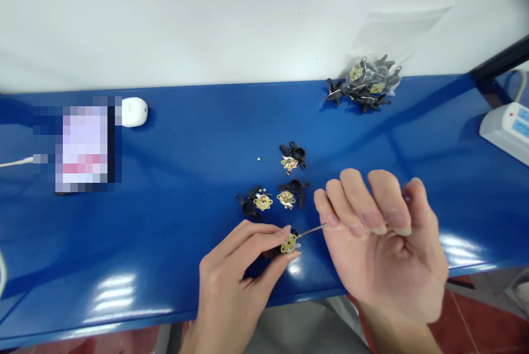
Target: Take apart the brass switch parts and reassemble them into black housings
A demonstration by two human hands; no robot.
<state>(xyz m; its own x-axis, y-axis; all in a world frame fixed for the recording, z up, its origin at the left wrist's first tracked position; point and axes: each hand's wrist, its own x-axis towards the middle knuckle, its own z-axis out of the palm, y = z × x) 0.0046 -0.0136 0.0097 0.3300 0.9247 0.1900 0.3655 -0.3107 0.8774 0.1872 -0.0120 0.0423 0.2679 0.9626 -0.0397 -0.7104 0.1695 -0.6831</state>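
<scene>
My left hand [231, 279] pinches a black plastic part with a brass plate [290, 243] between thumb and fingertips, near the table's front edge. My right hand [378, 246] is raised just to its right. Its fingertips hold a thin metal rod [313, 229], whose tip comes close to the brass plate. Several similar black-and-brass parts lie further up: one [289, 163] stands alone, and two more [286, 197] [258, 202] sit side by side. A tiny loose screw [258, 159] rests left of them.
A clear plastic bag [392, 34] lies at the back of the blue table [177, 139] with a heap of black-and-brass parts [363, 85]. A white oval object [134, 112], a blurred-out phone-sized object [82, 145] and a white power strip [506, 128] are there too.
</scene>
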